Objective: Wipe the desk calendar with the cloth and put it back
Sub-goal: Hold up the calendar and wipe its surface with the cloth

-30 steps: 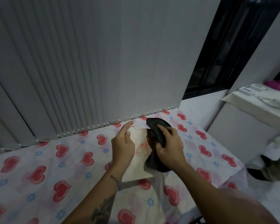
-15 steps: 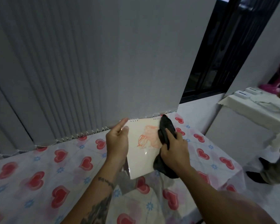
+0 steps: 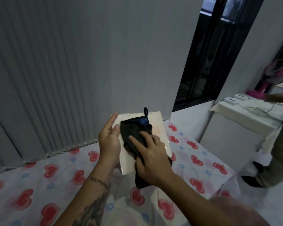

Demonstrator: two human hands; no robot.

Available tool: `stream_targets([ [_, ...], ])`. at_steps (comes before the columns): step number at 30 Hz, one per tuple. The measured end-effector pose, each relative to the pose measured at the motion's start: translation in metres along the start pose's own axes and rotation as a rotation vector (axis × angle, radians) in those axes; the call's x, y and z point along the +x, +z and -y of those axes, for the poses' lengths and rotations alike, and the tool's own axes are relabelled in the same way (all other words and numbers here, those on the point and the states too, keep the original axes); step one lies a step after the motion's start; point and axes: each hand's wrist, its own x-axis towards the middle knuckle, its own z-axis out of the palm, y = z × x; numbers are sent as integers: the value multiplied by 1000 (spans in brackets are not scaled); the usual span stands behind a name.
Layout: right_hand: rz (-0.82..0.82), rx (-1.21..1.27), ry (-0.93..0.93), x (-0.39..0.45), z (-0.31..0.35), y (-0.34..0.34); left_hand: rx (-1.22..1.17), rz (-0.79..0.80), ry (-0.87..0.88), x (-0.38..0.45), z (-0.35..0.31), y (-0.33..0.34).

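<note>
One glossy, spiral-bound desk calendar (image 3: 160,128), gripped by the left hand (image 3: 109,141), takes one limp dark cloth (image 3: 132,136) pressed by the right hand (image 3: 152,157).

A lived-in home room: a worktop (image 3: 39,193) covered with a heart-patterned cloth stands against grey vertical blinds (image 3: 55,79), a dark window (image 3: 211,54) beside them, and a pink fan (image 3: 274,75) sits on a white cabinet (image 3: 235,128) past the right edge.

A heart-print tablecloth (image 3: 44,190) covers the table.
</note>
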Motion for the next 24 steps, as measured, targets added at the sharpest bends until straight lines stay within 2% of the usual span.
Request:
stream_targets([
  [4, -24, -45, -24, 21, -21, -16, -115, 57, -53, -6, -12, 4],
  [11, -168, 111, 293, 31, -25, -38, -177, 53, -54, -17, -29, 14],
  [17, -119, 59, -72, 3, 12, -32, -323, 24, -152, -13, -36, 24],
  [20, -125, 47, -112, 14, 1, -41, -370, 8, -152, -13, -40, 23],
  [22, -167, 72, -2, 19, -9, -46, -353, -26, -123, -15, -43, 21],
  [24, -196, 132, 185, 23, -18, -48, -351, -39, -107, -18, -46, 20],
])
